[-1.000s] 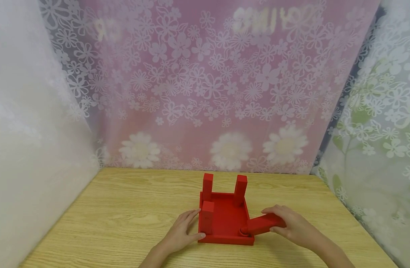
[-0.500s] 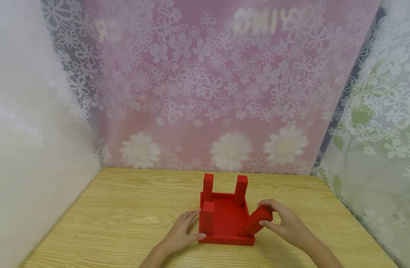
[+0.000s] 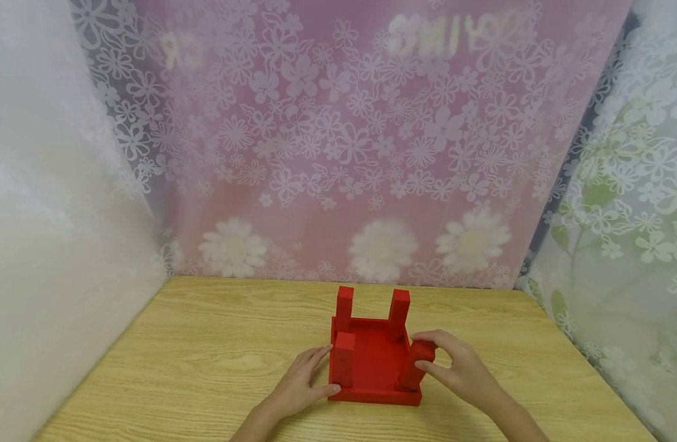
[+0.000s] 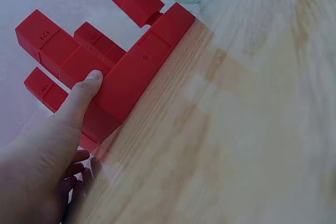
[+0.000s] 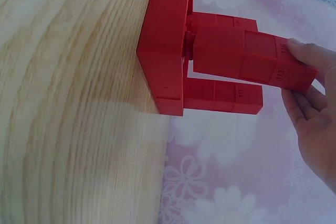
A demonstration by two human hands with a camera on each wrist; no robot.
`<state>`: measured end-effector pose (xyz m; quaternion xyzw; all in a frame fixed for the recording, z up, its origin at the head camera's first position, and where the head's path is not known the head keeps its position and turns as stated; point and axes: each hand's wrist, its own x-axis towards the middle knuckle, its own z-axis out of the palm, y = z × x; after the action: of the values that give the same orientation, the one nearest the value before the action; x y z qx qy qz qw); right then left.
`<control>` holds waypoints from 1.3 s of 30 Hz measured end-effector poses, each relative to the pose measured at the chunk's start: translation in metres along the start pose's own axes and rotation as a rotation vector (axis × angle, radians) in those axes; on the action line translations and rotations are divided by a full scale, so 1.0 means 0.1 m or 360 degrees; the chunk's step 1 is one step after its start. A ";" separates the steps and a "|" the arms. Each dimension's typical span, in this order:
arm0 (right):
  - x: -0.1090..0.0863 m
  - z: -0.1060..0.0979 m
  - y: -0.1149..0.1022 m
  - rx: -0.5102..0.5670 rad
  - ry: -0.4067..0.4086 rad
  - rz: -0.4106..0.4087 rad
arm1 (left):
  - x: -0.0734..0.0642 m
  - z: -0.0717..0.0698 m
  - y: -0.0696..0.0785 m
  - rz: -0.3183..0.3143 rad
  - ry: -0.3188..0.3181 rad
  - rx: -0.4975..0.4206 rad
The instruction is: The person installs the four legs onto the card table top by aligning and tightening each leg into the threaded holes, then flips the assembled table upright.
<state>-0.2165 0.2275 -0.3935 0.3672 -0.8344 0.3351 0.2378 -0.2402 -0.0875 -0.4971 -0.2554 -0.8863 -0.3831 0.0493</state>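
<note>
A shallow, square red base (image 3: 378, 362) with a raised rim lies on the wooden table. Three red square legs rise from its corners: front left (image 3: 344, 361), back left (image 3: 344, 305) and back right (image 3: 397, 312). At the front right corner, my right hand (image 3: 461, 371) pinches the free end of another red leg (image 5: 231, 51) between thumb and fingers. That leg leans slightly outward, and a narrow neck shows at its lower end in the right wrist view. My left hand (image 3: 298, 385) holds the front left corner, thumb (image 4: 93, 76) on the front wall, fingers along the left side.
The table (image 3: 217, 344) has a light wood-grain top. Behind it hangs a pink flowered curtain (image 3: 316, 153). A pale sheet (image 3: 56, 215) stands on the left, and a white flowered sheet (image 3: 620, 245) on the right.
My right hand has moved left, swinging its leg from nearly flat, pointing right, to almost upright over the front right corner. The left hand and the base have stayed in place.
</note>
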 end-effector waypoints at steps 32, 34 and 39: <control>0.02 0.03 0.03 0.0864 -0.0256 0.0136 | -0.01 -0.01 0.00 -0.0033 -0.0018 -0.0001; 0.02 0.05 0.03 0.0857 -0.0222 0.0115 | -0.01 -0.01 0.00 -0.0039 -0.0022 -0.0002; 0.02 0.09 0.03 0.0730 -0.0101 0.0159 | -0.01 -0.01 0.00 -0.0045 -0.0025 -0.0012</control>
<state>-0.2210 0.2215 -0.3991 0.3803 -0.7606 0.5156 0.1048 -0.2396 -0.0881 -0.4965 -0.2461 -0.8887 -0.3851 0.0361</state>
